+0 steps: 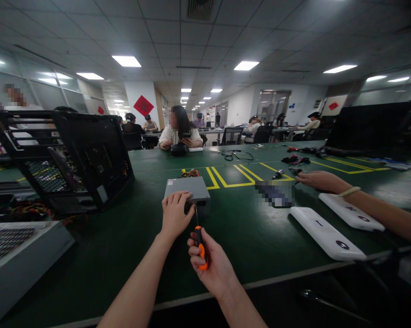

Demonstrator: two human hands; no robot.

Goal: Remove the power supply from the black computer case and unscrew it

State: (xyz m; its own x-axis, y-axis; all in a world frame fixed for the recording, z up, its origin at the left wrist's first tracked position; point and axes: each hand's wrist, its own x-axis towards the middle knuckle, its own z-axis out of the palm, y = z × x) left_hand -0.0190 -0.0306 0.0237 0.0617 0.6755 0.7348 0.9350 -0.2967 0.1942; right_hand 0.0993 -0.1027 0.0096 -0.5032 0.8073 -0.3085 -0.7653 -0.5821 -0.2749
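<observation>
At the green bench point(256, 241), the right hand point(216, 260) gripped an orange-and-black screwdriver point(202, 250) by the grey metal box point(185, 184); a skidding tip risked jabbing the left hand point(174, 212), its grip unclear.

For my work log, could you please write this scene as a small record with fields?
Left hand: on top of the grey metal box
Right hand: gripping the orange-and-black screwdriver, shaft pointing at the box's near face
At left: black computer case
At right: two white objects; another person's hand
Surface: green table
</observation>
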